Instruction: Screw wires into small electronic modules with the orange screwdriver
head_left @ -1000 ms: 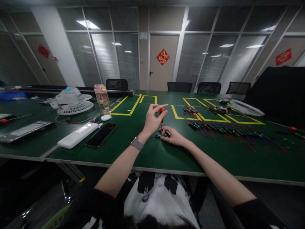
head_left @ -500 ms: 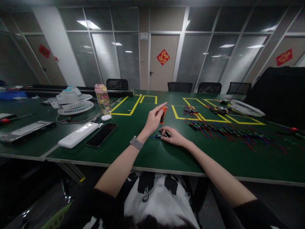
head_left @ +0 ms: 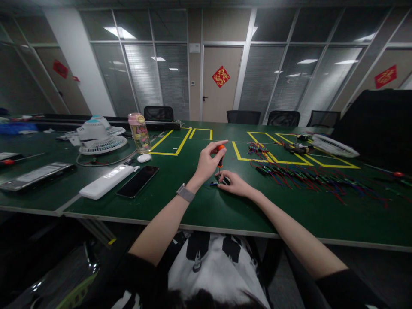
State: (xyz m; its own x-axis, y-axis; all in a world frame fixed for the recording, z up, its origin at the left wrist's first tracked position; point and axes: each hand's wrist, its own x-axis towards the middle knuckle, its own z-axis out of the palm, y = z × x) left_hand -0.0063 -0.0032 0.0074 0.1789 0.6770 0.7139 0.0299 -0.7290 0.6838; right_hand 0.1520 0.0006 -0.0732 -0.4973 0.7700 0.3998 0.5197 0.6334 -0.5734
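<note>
My left hand (head_left: pixel 207 161) pinches the orange handle of a small screwdriver (head_left: pixel 220 154), held upright with its tip down on a small dark part (head_left: pixel 215 183). My right hand (head_left: pixel 234 183) lies on the green table (head_left: pixel 206 210) and presses that part in place with closed fingers. A watch sits on my left wrist. The part itself is mostly hidden under my fingers.
A spread of red, blue and green wired parts (head_left: pixel 309 178) lies to the right. On the left are a black phone (head_left: pixel 137 181), a white power bank (head_left: pixel 106 181), a pink bottle (head_left: pixel 139 133) and a white fan (head_left: pixel 98 137). Yellow tape boxes mark the far table.
My left fingers have shifted round the screwdriver handle, the index finger stretching out and curling back. The right hand has stayed where it was.
</note>
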